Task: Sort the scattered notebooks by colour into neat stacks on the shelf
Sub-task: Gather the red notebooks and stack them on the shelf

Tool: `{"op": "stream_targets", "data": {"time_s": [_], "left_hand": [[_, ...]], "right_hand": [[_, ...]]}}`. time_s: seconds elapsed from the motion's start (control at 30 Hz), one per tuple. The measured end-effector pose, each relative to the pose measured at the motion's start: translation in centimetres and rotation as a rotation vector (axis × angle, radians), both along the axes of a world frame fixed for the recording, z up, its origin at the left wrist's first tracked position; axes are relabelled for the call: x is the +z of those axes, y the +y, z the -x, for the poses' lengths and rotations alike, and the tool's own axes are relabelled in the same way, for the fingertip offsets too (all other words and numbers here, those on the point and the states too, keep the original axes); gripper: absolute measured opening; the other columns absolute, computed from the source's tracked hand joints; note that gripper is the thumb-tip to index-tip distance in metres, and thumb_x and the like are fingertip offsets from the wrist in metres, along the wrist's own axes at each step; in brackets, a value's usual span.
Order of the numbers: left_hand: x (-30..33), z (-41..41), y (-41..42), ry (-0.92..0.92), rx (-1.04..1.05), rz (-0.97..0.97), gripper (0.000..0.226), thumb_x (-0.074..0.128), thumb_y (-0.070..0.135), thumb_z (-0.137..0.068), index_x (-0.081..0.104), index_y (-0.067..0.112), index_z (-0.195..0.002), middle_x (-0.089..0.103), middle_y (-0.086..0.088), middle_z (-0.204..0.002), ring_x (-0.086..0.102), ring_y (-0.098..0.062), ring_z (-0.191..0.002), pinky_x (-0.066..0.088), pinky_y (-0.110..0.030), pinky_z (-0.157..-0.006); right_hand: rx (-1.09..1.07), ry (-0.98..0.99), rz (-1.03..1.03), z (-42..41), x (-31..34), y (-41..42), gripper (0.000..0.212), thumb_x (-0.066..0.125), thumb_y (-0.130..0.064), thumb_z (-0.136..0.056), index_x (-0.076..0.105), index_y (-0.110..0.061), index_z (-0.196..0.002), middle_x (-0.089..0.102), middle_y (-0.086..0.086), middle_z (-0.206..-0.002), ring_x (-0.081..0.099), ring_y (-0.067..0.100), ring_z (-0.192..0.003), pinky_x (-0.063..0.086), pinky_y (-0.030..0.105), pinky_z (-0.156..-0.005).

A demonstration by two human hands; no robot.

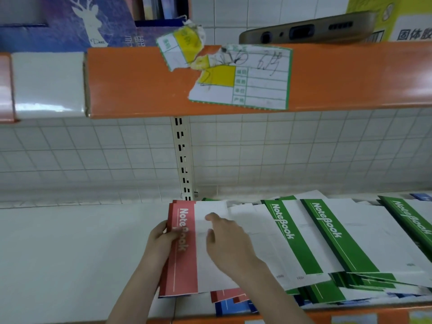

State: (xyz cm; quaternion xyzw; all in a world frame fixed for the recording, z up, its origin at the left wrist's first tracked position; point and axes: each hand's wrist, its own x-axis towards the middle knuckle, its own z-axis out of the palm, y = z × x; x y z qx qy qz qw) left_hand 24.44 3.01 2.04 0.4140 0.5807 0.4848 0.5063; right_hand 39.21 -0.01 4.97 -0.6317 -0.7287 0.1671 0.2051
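A red-spined notebook point(184, 272) lies on top of a small red stack at the middle of the white shelf point(70, 249). My left hand point(161, 239) grips its left edge, thumb curled over the spine. My right hand point(226, 244) rests on its white cover with fingers spread. To the right, several green-spined notebooks point(294, 244) overlap in a loose fan. Another green one point(336, 239) lies further right. Red and blue notebooks point(231, 302) poke out from under the pile at the front edge.
An orange shelf rail point(140, 85) with torn price labels point(252, 83) hangs overhead. A phone point(306, 31) lies on the upper shelf beside a yellow box point(406, 22). A slotted upright point(183, 160) runs down the tiled back wall.
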Motion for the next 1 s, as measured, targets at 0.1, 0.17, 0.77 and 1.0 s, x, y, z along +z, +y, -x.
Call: {"op": "stream_targets", "data": {"time_s": [0.1, 0.17, 0.77, 1.0], "left_hand": [[0.3, 1.8, 0.3, -0.015, 0.019, 0.023, 0.021, 0.054, -0.006, -0.086, 0.065, -0.001, -0.103, 0.068, -0.019, -0.078, 0.064, -0.031, -0.06, 0.051, -0.031, -0.055], [0.4, 2.7, 0.3, -0.009, 0.009, 0.031, 0.022, 0.052, -0.006, -0.086, 0.065, -0.001, -0.104, 0.069, -0.019, -0.078, 0.065, -0.031, -0.059, 0.051, -0.031, -0.054], [-0.4, 6.2, 0.6, -0.027, 0.017, 0.052, 0.022, 0.05, -0.011, -0.086, 0.063, -0.004, -0.102, 0.066, -0.018, -0.076, 0.064, -0.029, -0.057, 0.051, -0.029, -0.052], [-0.7, 6.9, 1.0, 0.001, 0.056, 0.082, 0.017, 0.056, -0.004, -0.086, 0.065, 0.007, -0.097, 0.069, -0.015, -0.077, 0.065, -0.031, -0.061, 0.051, -0.031, -0.055]], "right_hand": [[-0.184, -0.276, 0.143, -1.9, -0.1, 0.6, 0.054, 0.043, -0.035, -0.097, 0.028, -0.01, -0.143, 0.036, 0.018, -0.144, 0.039, 0.034, -0.131, 0.038, 0.046, -0.106], [-0.242, -0.371, 0.3, -2.6, -0.1, 0.8, 0.078, 0.045, -0.053, -0.092, 0.014, -0.009, -0.149, 0.01, 0.025, -0.155, 0.015, 0.042, -0.141, 0.024, 0.057, -0.112], [-0.468, -0.078, 0.108, -4.6, -1.8, 3.7, 0.061, 0.06, -0.031, -0.091, 0.03, -0.003, -0.136, 0.055, 0.012, -0.121, 0.055, 0.027, -0.11, 0.049, 0.033, -0.082], [-0.506, 0.269, 0.049, -6.4, -2.4, 5.3, 0.026, 0.041, 0.0, -0.091, 0.044, -0.002, -0.117, 0.052, 0.001, -0.08, 0.053, 0.017, -0.072, 0.032, 0.027, -0.052]]}}
